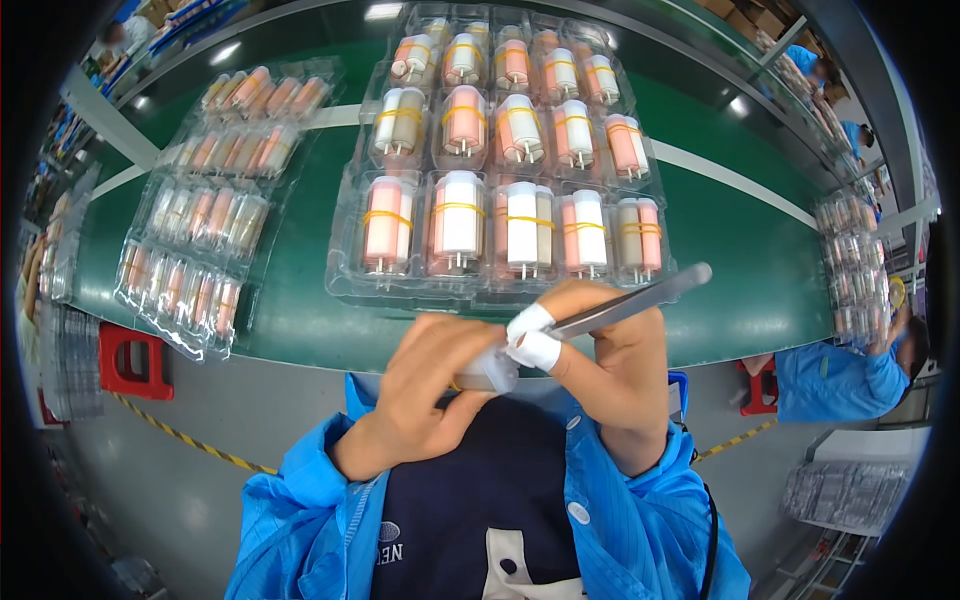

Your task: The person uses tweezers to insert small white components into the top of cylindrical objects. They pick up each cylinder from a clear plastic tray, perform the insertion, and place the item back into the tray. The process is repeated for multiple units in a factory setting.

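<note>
My left hand [425,385] is wrapped around a bundle of pale cylinders [490,370] with a yellow rubber band, one end turned toward my right hand. In my right hand [625,365] is a pair of grey metal tweezers [640,302]. Their broad end points up and right, and the tips are hidden near the end of the bundle. White coverings [538,350] wrap my right thumb and forefinger, which meet close to that end. Just beyond both hands, a clear plastic tray [350,285] holds rows of pink, white and grey cylinder bundles [520,230], banded in yellow, with thin pins underneath.
At the left of the green table [310,335] lies another clear tray [135,295] of similar bundles. More filled trays [850,265] stand at the far right. Red stools [135,362] are on the floor, and a person in blue [835,380] sits at the right.
</note>
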The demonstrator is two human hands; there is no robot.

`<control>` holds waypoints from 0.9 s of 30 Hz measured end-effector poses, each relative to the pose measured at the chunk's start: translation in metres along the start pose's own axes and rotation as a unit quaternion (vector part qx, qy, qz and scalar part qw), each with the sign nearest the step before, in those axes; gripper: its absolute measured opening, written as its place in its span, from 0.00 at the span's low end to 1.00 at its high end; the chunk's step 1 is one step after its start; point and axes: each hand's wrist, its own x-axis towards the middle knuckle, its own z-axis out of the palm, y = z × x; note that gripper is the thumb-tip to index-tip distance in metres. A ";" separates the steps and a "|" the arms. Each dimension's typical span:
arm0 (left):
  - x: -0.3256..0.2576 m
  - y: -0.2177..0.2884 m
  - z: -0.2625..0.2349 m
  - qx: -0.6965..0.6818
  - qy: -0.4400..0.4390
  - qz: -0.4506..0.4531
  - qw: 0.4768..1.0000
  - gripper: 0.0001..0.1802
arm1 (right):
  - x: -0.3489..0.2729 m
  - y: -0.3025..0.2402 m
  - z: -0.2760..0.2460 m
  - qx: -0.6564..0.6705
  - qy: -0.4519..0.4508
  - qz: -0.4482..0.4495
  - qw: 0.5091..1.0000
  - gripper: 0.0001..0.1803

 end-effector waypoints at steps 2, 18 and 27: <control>-0.001 0.002 -0.001 -0.098 0.022 -0.064 0.993 0.27 | -0.002 0.003 0.006 0.077 0.047 -0.014 0.996 0.06; -0.005 0.001 0.001 -0.213 0.039 -0.099 0.971 0.28 | -0.015 0.008 0.014 0.087 0.121 -0.068 0.987 0.10; -0.002 -0.003 0.004 -0.117 0.079 -0.044 0.989 0.26 | -0.015 0.008 0.015 0.034 0.128 -0.063 0.989 0.09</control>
